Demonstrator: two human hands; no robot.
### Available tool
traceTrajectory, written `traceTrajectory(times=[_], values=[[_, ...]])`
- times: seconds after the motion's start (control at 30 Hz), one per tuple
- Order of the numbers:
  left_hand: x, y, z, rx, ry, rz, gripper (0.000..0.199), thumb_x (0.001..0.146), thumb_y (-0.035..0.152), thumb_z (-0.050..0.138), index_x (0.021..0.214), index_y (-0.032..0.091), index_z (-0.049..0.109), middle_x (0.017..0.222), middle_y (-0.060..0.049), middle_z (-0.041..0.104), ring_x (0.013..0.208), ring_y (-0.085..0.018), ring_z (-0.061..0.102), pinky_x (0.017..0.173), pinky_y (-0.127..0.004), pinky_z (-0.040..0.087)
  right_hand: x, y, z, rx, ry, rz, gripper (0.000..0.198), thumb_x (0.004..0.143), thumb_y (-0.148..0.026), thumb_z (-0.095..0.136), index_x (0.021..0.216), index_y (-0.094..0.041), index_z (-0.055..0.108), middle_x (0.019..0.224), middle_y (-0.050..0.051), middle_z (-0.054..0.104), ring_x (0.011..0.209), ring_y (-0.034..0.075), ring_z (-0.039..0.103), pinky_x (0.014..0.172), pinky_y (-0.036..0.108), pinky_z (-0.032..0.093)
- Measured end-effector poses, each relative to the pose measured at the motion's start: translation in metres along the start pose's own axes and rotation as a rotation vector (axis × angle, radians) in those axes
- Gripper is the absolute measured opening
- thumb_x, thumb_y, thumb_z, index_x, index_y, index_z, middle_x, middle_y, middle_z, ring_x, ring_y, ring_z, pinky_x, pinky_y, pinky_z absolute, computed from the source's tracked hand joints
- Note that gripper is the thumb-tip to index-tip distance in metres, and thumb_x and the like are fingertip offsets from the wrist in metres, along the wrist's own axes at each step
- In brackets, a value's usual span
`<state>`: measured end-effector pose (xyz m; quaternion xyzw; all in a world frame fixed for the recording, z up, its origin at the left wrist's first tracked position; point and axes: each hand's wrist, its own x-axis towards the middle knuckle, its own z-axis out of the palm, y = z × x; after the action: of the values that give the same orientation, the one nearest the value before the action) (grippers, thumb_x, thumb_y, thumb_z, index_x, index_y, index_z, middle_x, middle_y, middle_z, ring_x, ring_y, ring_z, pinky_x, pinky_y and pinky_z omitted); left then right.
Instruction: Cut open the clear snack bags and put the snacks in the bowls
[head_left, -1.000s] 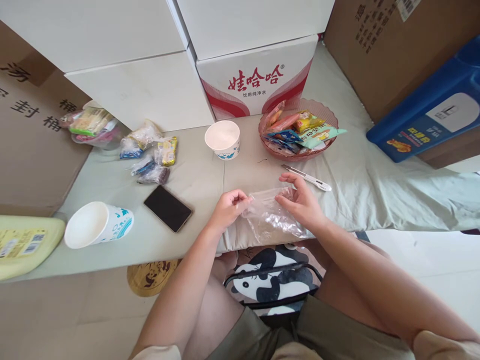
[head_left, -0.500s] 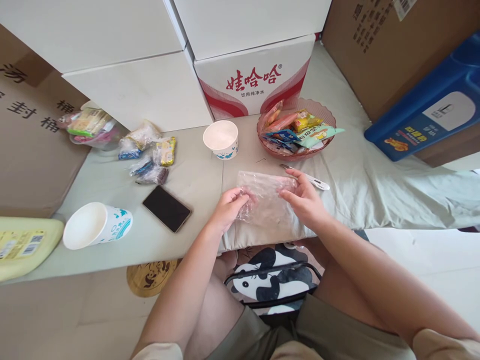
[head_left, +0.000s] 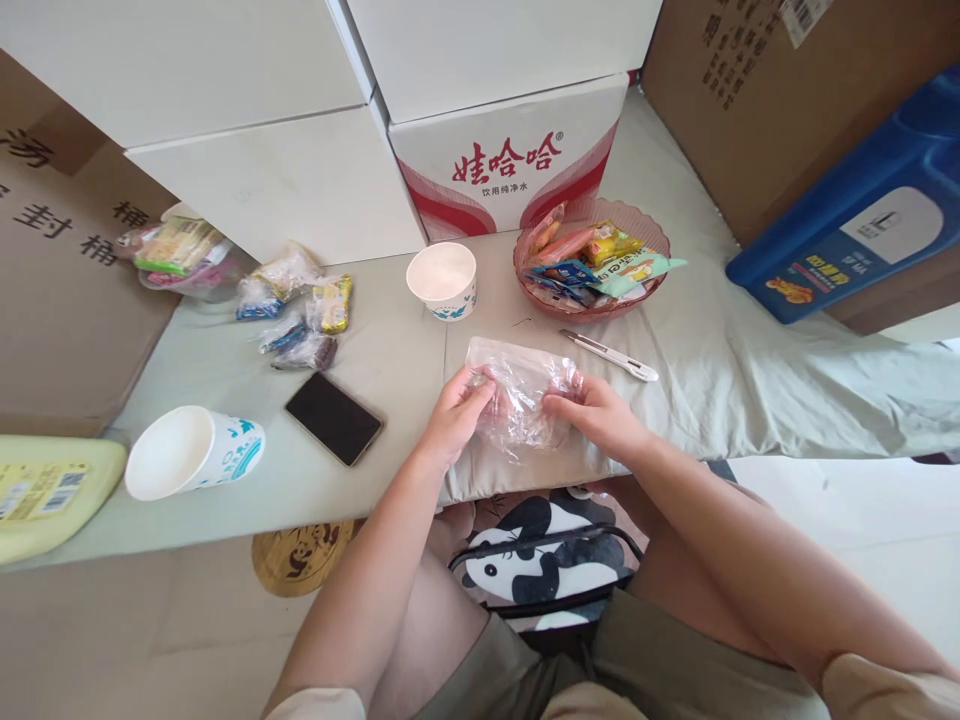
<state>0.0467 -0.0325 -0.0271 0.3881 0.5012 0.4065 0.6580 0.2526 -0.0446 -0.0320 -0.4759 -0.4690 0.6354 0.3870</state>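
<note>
Between my hands is a clear plastic bag [head_left: 517,400], thin and crinkled, just above the cloth near the table's front edge. My left hand [head_left: 456,415] pinches its left side between thumb and fingers. On its right side my right hand [head_left: 600,412] grips it, thumb on top; some fingertips show faintly behind the film. A white utility knife [head_left: 611,356] lies just beyond my right hand. Farther back stand a paper cup [head_left: 442,283] with blue print and a pink bowl [head_left: 592,312] of packaged snacks.
To the left lie a phone [head_left: 334,418], a tipped paper cup [head_left: 195,452], several wrapped snacks [head_left: 300,300] and a yellow jug [head_left: 56,495]. White boxes [head_left: 510,160] line the back. A blue bottle [head_left: 847,210] leans at right by a cardboard box [head_left: 750,110].
My right hand has drawn slightly left and closed on the bag's right side, uncovering the utility knife. The bag is more bunched. My left hand has barely moved.
</note>
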Motion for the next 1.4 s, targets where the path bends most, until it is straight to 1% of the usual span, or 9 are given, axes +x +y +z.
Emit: traceTrajectory(times=[0.17,0.43,0.63,0.77,0.87,0.93,1.03,1.17,1.4], values=[[0.0,-0.001,-0.003,0.121,-0.037,0.027,0.034,0.077,0.048,0.073,0.092,0.023,0.055,0.039,0.01,0.046,0.029,-0.009,0.04,0.035,-0.02,0.034,-0.001,-0.003,0.0,-0.042,0.151,-0.027,0.031,0.078,-0.049,0.066,0.083,-0.022,0.052,0.061,-0.005,0.057,0.051,0.011,0.051,0.05,0.025,0.04],[-0.001,0.007,-0.006,-0.231,-0.03,-0.022,0.02,0.069,0.027,0.069,0.085,0.021,0.059,0.058,0.005,0.061,0.051,-0.013,0.061,0.05,-0.023,0.049,-0.002,-0.002,-0.005,0.156,0.121,-0.115,0.023,0.075,-0.043,0.066,0.082,-0.024,0.056,0.06,-0.005,0.054,0.053,0.011,0.047,0.053,0.026,0.037],[0.0,0.008,-0.005,0.008,-0.049,0.065,0.03,0.075,0.044,0.063,0.061,0.019,0.053,0.062,0.001,0.055,0.057,-0.012,0.053,0.056,-0.025,0.045,-0.004,-0.007,-0.007,0.059,0.046,-0.135,0.035,0.081,-0.051,0.054,0.061,-0.022,0.049,0.065,0.001,0.052,0.061,0.014,0.048,0.057,0.03,0.038],[0.003,0.006,0.005,0.249,0.128,0.248,0.029,0.068,0.026,0.074,0.092,0.022,0.057,0.092,0.0,0.062,0.082,-0.014,0.06,0.072,-0.024,0.047,-0.004,-0.009,-0.008,-0.118,0.237,-0.121,0.036,0.07,-0.036,0.073,0.095,-0.025,0.05,0.068,-0.006,0.049,0.059,0.012,0.044,0.055,0.026,0.035],[0.004,0.009,0.015,0.293,0.305,0.342,0.024,0.072,0.025,0.072,0.09,0.022,0.055,0.092,-0.002,0.061,0.088,-0.015,0.06,0.077,-0.025,0.047,-0.007,-0.012,-0.013,-0.153,0.417,-0.178,0.039,0.071,-0.033,0.072,0.103,-0.026,0.051,0.072,-0.006,0.052,0.059,0.013,0.045,0.058,0.027,0.037],[0.004,0.01,0.025,0.286,0.223,0.323,0.018,0.077,0.029,0.07,0.087,0.021,0.057,0.087,-0.002,0.062,0.086,-0.016,0.061,0.078,-0.027,0.048,-0.01,-0.015,-0.015,-0.202,0.434,-0.216,0.023,0.075,-0.035,0.07,0.088,-0.024,0.054,0.076,-0.002,0.056,0.064,0.014,0.049,0.064,0.029,0.04],[0.003,0.008,0.047,0.205,-0.049,0.266,0.033,0.075,0.035,0.076,0.101,0.021,0.061,0.103,-0.005,0.068,0.101,-0.019,0.064,0.088,-0.029,0.049,-0.015,-0.019,-0.013,-0.179,0.212,-0.276,0.024,0.079,-0.039,0.069,0.074,-0.023,0.052,0.086,0.002,0.063,0.082,0.018,0.058,0.079,0.034,0.045],[0.012,0.003,0.07,0.12,-0.183,0.241,0.039,0.076,0.046,0.076,0.101,0.019,0.067,0.094,-0.004,0.071,0.087,-0.019,0.067,0.079,-0.029,0.051,-0.013,-0.02,-0.011,0.14,-0.004,-0.163,0.027,0.078,-0.047,0.067,0.082,-0.024,0.053,0.077,0.0,0.06,0.073,0.018,0.059,0.071,0.033,0.049],[0.028,-0.001,0.041,0.142,0.333,0.305,0.034,0.082,0.051,0.068,0.096,0.019,0.07,0.089,-0.003,0.073,0.085,-0.018,0.068,0.078,-0.027,0.053,0.002,-0.01,-0.014,0.032,0.139,-0.087,0.024,0.08,-0.045,0.058,0.087,-0.023,0.051,0.084,0.002,0.064,0.072,0.015,0.061,0.068,0.03,0.047]])
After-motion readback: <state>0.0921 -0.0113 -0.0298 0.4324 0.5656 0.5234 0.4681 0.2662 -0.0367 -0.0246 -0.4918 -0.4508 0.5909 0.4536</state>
